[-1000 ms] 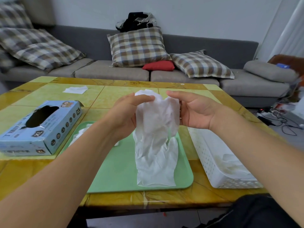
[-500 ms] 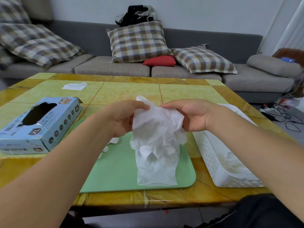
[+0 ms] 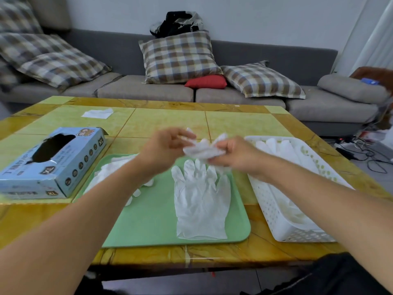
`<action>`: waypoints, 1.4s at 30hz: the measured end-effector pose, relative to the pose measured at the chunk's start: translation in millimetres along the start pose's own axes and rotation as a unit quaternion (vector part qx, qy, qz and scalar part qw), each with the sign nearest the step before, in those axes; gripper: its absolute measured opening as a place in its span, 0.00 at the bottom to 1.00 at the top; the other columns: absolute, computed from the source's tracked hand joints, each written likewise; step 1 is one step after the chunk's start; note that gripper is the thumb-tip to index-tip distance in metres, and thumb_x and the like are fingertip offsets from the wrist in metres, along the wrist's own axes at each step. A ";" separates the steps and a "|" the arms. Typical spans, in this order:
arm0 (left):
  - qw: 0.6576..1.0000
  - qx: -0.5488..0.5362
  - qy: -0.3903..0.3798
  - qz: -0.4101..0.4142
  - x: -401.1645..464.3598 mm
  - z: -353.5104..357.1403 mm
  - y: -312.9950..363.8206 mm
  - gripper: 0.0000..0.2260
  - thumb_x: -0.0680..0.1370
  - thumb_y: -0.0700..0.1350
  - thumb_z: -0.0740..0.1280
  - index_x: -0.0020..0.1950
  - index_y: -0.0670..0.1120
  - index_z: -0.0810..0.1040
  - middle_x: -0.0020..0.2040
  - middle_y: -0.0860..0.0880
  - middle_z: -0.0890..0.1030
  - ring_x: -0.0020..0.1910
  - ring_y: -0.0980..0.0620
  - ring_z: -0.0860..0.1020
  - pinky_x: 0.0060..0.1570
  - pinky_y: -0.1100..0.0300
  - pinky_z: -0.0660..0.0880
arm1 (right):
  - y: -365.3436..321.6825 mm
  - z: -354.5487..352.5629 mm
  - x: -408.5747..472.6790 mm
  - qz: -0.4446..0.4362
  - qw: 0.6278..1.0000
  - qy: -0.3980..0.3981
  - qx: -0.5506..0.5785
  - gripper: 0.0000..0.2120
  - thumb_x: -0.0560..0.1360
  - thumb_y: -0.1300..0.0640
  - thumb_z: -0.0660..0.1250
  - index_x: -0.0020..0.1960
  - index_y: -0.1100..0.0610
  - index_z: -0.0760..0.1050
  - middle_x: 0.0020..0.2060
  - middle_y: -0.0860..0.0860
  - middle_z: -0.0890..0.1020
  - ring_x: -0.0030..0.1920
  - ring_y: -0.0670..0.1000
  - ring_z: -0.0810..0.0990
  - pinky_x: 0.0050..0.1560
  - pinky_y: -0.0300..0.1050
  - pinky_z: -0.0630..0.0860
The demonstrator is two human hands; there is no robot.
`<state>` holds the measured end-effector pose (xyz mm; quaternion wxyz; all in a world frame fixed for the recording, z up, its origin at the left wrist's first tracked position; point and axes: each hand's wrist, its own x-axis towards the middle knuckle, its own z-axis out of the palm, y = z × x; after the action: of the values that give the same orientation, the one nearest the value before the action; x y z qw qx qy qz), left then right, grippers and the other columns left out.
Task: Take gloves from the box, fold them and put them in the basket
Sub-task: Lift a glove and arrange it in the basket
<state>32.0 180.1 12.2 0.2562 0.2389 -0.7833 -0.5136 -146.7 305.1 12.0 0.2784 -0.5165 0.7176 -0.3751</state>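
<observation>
Now bunched, no longer hanging, one glove (image 3: 202,150) is pinched between my left hand (image 3: 168,149) and right hand (image 3: 232,153) over the tray (image 3: 148,220), another glove (image 3: 201,201) flat below, basket (image 3: 274,209) alongside: folding underway.

White glove (image 3: 201,205) flat on tray, fingers away; another (image 3: 203,149) crumpled aloft.

Glossy table (image 3: 170,122), perforated plastic basket (image 3: 274,211), cardboard box (image 3: 63,173)
</observation>
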 end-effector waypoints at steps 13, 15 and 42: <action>0.970 0.184 -0.150 0.043 -24.3 0.8 -26.4 0.15 0.75 0.29 0.66 0.48 0.47 0.87 0.41 0.59 0.86 0.42 0.64 0.82 0.44 0.72 0.74 | -1.2 10.4 -6.9 -0.033 0.974 -0.119 -0.189 0.07 0.70 0.62 0.77 0.41 0.51 0.83 0.39 0.43 0.85 0.45 0.44 0.84 0.51 0.45 0.82; 0.960 0.196 -0.193 0.043 -27.2 -3.5 -25.2 0.17 0.75 0.28 0.65 0.49 0.48 0.86 0.43 0.59 0.86 0.45 0.64 0.83 0.49 0.70 0.76 | -7.0 9.9 -9.2 -0.039 0.967 -0.141 -0.210 0.06 0.70 0.62 0.77 0.41 0.52 0.83 0.35 0.40 0.83 0.38 0.40 0.81 0.45 0.41 0.80; 0.860 0.371 -0.349 0.033 -47.2 12.0 -23.3 0.16 0.69 0.62 0.77 0.52 0.56 0.84 0.51 0.62 0.82 0.54 0.65 0.75 0.59 0.64 0.72 | -15.7 49.3 -24.3 0.008 0.877 -0.340 -0.338 0.08 0.71 0.53 0.78 0.39 0.52 0.80 0.33 0.45 0.80 0.37 0.46 0.79 0.40 0.41 0.76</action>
<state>62.5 210.0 -20.8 -0.1253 0.0956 -0.9613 -0.2260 -92.0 312.9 -2.5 0.3166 -0.6689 0.6663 0.0917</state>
